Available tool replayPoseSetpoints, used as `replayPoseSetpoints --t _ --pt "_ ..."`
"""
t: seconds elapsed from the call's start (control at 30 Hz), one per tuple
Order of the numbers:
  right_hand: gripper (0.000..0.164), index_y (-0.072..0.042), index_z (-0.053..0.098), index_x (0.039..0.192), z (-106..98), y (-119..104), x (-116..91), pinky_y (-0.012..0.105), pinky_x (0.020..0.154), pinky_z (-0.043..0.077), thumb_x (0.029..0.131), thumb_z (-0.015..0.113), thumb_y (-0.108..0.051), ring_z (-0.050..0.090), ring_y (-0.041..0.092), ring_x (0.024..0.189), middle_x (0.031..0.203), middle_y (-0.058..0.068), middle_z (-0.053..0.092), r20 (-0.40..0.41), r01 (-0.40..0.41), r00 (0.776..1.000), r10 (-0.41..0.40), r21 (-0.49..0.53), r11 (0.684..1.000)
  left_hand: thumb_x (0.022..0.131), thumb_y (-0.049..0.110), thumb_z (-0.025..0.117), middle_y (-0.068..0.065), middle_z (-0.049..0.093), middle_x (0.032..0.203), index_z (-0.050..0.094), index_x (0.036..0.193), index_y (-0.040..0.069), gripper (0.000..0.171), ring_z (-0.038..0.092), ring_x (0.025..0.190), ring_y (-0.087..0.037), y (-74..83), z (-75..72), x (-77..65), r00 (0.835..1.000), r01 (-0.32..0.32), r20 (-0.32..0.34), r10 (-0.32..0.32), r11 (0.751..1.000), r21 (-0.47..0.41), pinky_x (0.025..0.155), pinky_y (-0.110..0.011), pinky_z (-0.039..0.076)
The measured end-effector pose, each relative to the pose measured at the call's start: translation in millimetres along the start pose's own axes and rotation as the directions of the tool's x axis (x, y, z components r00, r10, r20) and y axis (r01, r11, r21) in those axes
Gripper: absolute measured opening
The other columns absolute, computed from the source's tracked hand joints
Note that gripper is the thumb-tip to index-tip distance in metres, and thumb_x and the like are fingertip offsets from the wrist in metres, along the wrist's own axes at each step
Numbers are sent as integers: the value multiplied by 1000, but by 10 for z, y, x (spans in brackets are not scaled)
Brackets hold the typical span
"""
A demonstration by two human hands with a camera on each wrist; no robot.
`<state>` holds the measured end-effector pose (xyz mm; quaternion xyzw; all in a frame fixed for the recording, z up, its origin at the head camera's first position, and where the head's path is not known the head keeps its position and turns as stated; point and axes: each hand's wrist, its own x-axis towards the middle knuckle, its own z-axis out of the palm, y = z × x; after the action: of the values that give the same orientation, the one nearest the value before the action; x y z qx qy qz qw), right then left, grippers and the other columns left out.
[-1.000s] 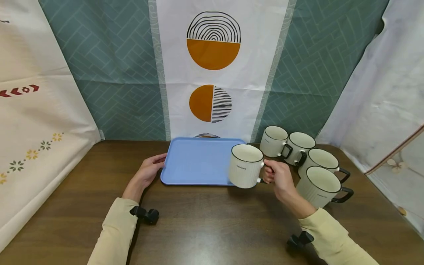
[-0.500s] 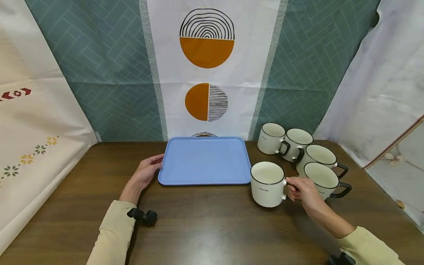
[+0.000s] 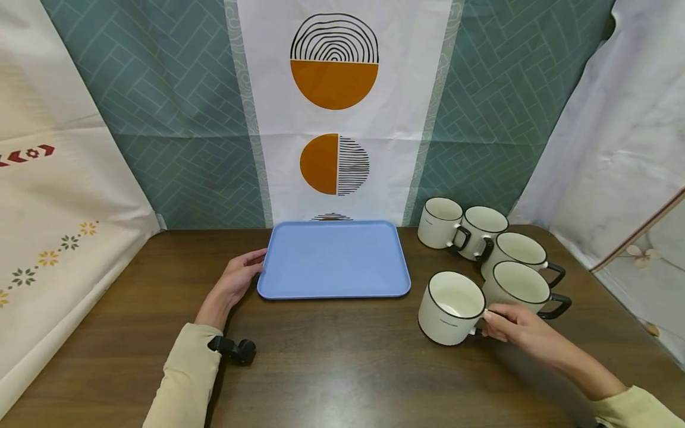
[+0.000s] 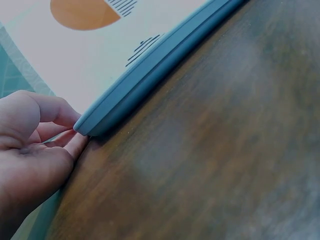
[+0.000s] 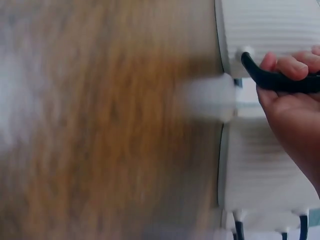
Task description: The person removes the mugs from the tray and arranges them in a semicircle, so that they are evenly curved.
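Observation:
My right hand (image 3: 527, 333) grips the black handle of a ribbed white mug (image 3: 451, 318) with a black rim. This mug leans a little and shows its hollow inside, front right of the blue tray (image 3: 334, 261). In the right wrist view, fingers curl round the dark handle (image 5: 280, 81), close to the ribbed mug wall (image 5: 272, 30). At the tray's left side rests my left hand (image 3: 235, 282), its fingers fairly straight and touching the edge. The left wrist view shows thumb and fingertips right at the tray's rim (image 4: 150, 65).
Several matching mugs stand grouped at the right rear, among them a back mug (image 3: 439, 223) and a front mug (image 3: 521, 285) just behind the held one. A patterned cloth (image 3: 203, 119) hangs behind the brown wooden table (image 3: 321, 362).
The gripped mug has moved from over the tray's right side to the right and towards me, and now tilts. My left hand stays at the tray's edge.

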<state>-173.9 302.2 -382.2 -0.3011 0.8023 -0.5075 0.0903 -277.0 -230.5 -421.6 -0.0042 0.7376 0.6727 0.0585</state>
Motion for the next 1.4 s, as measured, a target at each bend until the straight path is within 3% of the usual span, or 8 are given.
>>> replayPoseSetpoints --t 0.2,0.33,0.53,0.8,1.03,1.3,1.4 --pt "24 -3 50 82 -52 11 -75 32 62 46 103 38 -2 53 21 71 62 11 40 20 -74 997 74 -6 997 98 -6 39 -28 31 146 27 147 -10 51 32 132 -31 -3 8 -7 1000 7 5 -7 1000 -9 107 -35 32" --pt "27 -5 47 78 -58 -6 -115 29 64 46 103 38 -2 57 20 75 61 8 42 -6 -62 998 62 -74 995 97 -6 40 -28 31 146 28 147 -10 51 32 132 -32 1 7 -6 1000 1 5 -1 1000 -12 110 -41 28" --pt "28 -8 45 75 -70 -29 -162 26 66 47 102 40 -3 56 20 72 61 6 41 -76 -72 995 63 -121 990 97 -7 40 -27 31 146 27 147 -9 52 32 132 -31 9 -5 3 1000 14 -8 -14 1000 -13 111 -40 28" --pt "27 -10 49 75 -85 16 -206 28 57 40 101 43 -2 52 17 69 63 0 47 -127 -59 991 34 -196 979 97 -7 40 -28 30 147 27 147 -10 52 31 133 -32 13 9 5 1000 18 -9 -18 1000 -14 111 -42 26" --pt "30 -12 49 75 -112 32 -211 27 61 43 100 42 3 52 17 64 63 -1 48 -118 14 992 -41 -220 975 98 -6 38 -29 31 146 26 147 -10 51 32 132 -32 9 7 -9 1000 7 4 -7 1000 -12 109 -37 31" --pt "31 -15 54 74 -105 -17 -214 21 66 43 100 45 -1 58 13 68 66 -7 57 -144 -24 989 -19 -291 956 98 -6 39 -28 31 147 26 148 -9 51 32 132 -31 -6 5 4 1000 9 -7 -9 1000 -19 108 -35 31" --pt "31 -15 56 75 -105 -12 -213 22 65 44 100 45 -1 59 13 68 68 -6 60 -139 -25 990 -15 -281 959 98 -6 39 -28 31 146 27 147 -9 51 33 131 -30 -6 1 7 1000 7 -9 -7 1000 -16 102 -26 37"
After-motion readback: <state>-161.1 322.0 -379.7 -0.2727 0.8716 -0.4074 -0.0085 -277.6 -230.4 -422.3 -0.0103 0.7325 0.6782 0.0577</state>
